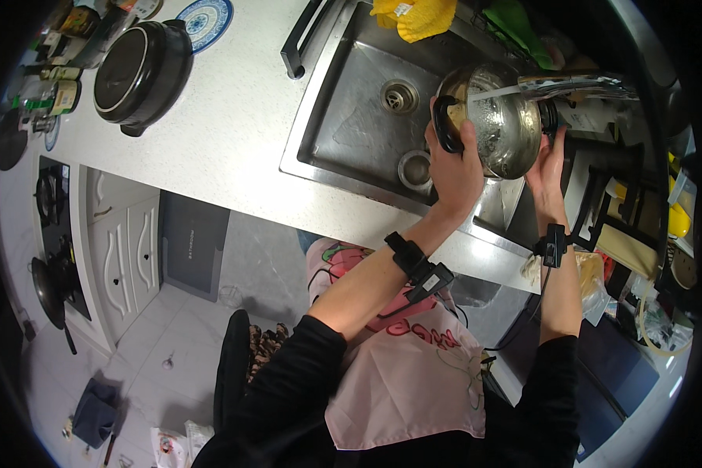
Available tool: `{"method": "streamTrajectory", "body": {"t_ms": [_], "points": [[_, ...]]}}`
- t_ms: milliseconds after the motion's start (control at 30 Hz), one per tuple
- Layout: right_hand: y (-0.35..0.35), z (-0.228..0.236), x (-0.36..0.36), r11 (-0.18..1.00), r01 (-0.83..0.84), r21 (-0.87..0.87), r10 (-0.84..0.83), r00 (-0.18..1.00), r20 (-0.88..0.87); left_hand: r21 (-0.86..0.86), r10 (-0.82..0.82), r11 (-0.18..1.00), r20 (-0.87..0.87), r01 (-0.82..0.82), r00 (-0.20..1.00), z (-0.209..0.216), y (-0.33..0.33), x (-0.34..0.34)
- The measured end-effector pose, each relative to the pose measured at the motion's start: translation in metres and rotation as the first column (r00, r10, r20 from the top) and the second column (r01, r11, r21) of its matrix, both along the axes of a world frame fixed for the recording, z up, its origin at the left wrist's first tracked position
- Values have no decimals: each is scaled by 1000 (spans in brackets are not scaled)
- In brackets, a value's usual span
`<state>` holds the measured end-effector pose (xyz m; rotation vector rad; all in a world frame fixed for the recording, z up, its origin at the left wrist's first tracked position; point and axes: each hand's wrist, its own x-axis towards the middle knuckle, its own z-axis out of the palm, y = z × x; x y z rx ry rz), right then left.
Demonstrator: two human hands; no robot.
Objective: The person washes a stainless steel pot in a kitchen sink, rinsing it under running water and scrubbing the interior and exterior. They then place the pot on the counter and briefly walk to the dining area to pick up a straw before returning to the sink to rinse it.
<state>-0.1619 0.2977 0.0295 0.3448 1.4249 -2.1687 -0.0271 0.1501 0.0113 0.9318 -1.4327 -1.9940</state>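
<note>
A shiny steel pot (pixel 503 129) with two black handles is held over the sink (pixel 343 117). My left hand (pixel 455 168) is closed around its left side, at the black handle. My right hand (pixel 549 165) grips the other side below the right handle; part of its fingers is hidden behind the pot. From the faucet (pixel 577 84) a thin stream of water runs into the pot. Water drops show on its metal wall. A small round metal strainer (pixel 415 169) lies in the sink's near corner, and the drain (pixel 399 97) is uncovered.
A yellow cloth (pixel 413 17) hangs at the sink's far edge, near a green cloth (pixel 515 31). On the counter to the left stand a dark lidded pot (pixel 143 74) and a blue-white plate (pixel 205 23). Right of the sink is a black rack (pixel 612 199) with a cutting board.
</note>
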Motion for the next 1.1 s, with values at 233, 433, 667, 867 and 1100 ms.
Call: {"method": "streamTrajectory", "body": {"t_ms": [233, 433, 667, 867, 1100], "points": [[8, -7, -7, 1000, -28, -9, 28, 1000, 3, 19, -1, 1000, 4, 1, 1000, -6, 5, -2], [15, -8, -9, 999, -34, 18, 33, 999, 14, 8, -3, 1000, 59, 3, 998, -4, 10, 1], [13, -5, -8, 997, -75, 6, 75, 997, 21, -5, 51, 999, 9, -51, 999, -3, 12, 3], [14, -8, -8, 995, -104, 15, 103, 995, 5, -1, 49, 999, 12, -49, 999, 1, 9, 7], [11, -6, -7, 998, -60, 25, 60, 998, 12, -16, 45, 999, 51, -45, 998, 4, 6, 9]]}}
